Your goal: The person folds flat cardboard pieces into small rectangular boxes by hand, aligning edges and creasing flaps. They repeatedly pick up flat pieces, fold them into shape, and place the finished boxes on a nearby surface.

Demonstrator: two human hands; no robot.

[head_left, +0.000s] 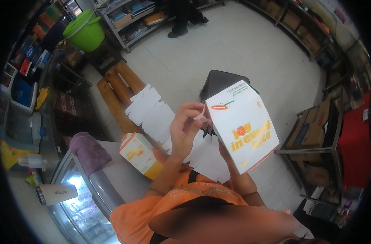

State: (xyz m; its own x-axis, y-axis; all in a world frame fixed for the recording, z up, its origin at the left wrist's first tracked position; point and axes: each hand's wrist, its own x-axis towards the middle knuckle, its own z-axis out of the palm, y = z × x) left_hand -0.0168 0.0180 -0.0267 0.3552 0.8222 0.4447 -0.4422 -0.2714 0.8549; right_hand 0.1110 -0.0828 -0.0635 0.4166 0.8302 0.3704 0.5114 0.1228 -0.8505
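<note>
A white cardboard food box with orange and yellow print is held up tilted in front of me. My left hand pinches a folded flap at its left edge between thumb and fingers. Behind the box's lower left side, my right hand holds it, with its fingers hidden. Flat white box blanks lie in a stack on a wooden bench. More white blanks lie below my hands. A second box, folded into shape, stands left of my left forearm.
A purple cloth and a paper cup are at the left by a lit glass case. Beyond my hands stands a dark seat. A green bucket, shelves, a metal rack and another person's legs surround the tiled floor.
</note>
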